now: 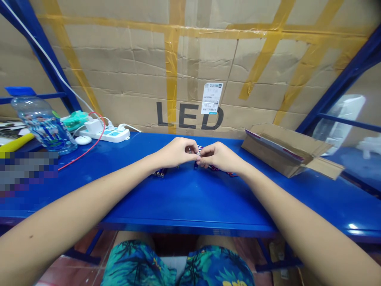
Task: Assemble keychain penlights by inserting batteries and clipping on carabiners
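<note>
Over the middle of the blue table, my left hand [180,152] and my right hand [218,155] meet fingertip to fingertip, both closed in a pinch. A small, pale bit shows where the fingertips touch, too tiny to name. A thin silvery, segmented piece [189,150] sticks up by the left thumb and forefinger. Just below the right fingers is a short dark blue piece [195,165]. Several slim dark sticks with shiny ends [160,173] lie under my left wrist. Red and purple slender things [230,174] lie partly hidden behind my right hand.
An open cardboard box [274,153] stands at the right. To the left are a water bottle [46,123] with a blue cap, a white power strip [108,133] and a red cable [86,150]. Large taped cardboard [133,67] walls off the back of the blue table [178,202].
</note>
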`<state>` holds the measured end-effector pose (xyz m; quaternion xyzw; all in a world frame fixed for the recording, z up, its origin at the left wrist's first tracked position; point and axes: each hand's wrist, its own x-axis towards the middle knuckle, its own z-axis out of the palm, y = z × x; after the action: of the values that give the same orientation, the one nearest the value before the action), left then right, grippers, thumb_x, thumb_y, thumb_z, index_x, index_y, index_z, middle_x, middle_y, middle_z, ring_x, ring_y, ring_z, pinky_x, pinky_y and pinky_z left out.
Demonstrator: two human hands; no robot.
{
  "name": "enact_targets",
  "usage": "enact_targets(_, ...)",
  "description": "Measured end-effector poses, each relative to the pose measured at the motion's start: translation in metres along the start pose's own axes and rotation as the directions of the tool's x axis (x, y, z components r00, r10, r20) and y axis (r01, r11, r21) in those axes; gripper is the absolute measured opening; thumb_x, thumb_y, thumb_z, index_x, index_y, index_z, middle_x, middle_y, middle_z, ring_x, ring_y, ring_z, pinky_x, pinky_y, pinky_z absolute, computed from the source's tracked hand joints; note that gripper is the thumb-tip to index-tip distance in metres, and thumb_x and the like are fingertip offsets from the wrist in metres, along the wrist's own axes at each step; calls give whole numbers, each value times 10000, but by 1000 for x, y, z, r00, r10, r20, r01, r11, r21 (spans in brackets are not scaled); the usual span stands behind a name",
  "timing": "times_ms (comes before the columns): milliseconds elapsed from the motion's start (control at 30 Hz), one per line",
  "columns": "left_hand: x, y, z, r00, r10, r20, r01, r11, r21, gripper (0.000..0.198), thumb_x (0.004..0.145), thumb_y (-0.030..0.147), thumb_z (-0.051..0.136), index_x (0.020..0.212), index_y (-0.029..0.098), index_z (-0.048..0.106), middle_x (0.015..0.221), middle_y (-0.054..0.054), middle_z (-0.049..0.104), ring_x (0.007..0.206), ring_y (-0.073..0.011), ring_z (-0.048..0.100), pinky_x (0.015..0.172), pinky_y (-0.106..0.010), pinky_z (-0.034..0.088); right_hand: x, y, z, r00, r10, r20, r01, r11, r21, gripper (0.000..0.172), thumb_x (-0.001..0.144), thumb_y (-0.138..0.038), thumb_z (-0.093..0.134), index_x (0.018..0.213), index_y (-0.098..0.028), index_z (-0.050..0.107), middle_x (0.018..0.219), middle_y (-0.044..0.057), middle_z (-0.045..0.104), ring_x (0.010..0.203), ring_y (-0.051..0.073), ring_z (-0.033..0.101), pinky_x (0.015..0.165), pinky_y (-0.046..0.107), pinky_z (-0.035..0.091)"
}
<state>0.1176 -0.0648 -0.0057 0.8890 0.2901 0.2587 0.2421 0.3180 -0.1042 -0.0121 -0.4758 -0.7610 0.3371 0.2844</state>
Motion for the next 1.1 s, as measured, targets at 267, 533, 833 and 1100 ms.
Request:
enact_targets(267, 11, -5, -16, 926, -48, -374, -30, 980, -198, 20, 819, 159, 622, 837, 154, 628, 815, -43, 727, 793, -152, 680, 738, -286, 513, 7, -6, 18, 970, -122, -212, 51, 948, -314, 170, 857, -274, 647, 805, -172, 773, 735, 34, 725, 661, 153, 600, 634, 276, 413)
enact_targets(533, 18, -15, -18, 907, -236, -348, 6, 835, -550, 106, 972, 190, 466, 1032, 195, 553, 839, -22, 651, 722, -126, 658, 608, -259, 549, 24, -19, 65, 947, -310, 83, 304, 785, -539, 152, 903, -138, 605, 927, -130, 755, 946, 122, 721, 862, 207, 625, 807, 318, 451)
enact_targets(833, 11, -15, -6, 968, -119, -222, 5, 891, -453, 108, 915, 173, 568, 1022, 178, 576, 859, -40, 631, 681, -113, 591, 540, -229, 475, 5, -11, -2, 917, -176, -359, 142, 983, -119, 82, 820, -238, 686, 804, -158, 684, 714, 34, 680, 669, 161, 596, 656, 297, 455)
enact_targets(1100, 5, -5, 5, 989, -9, -149, -36, 955, -293, 159, 856, 261, 667, 957, 138, 671, 863, -46, 687, 779, -141, 603, 713, -286, 485, 6, -4, -8, 910, -193, -366, 174, 981, -87, 127, 811, -279, 657, 834, -157, 684, 739, 41, 678, 702, 160, 593, 656, 301, 452)
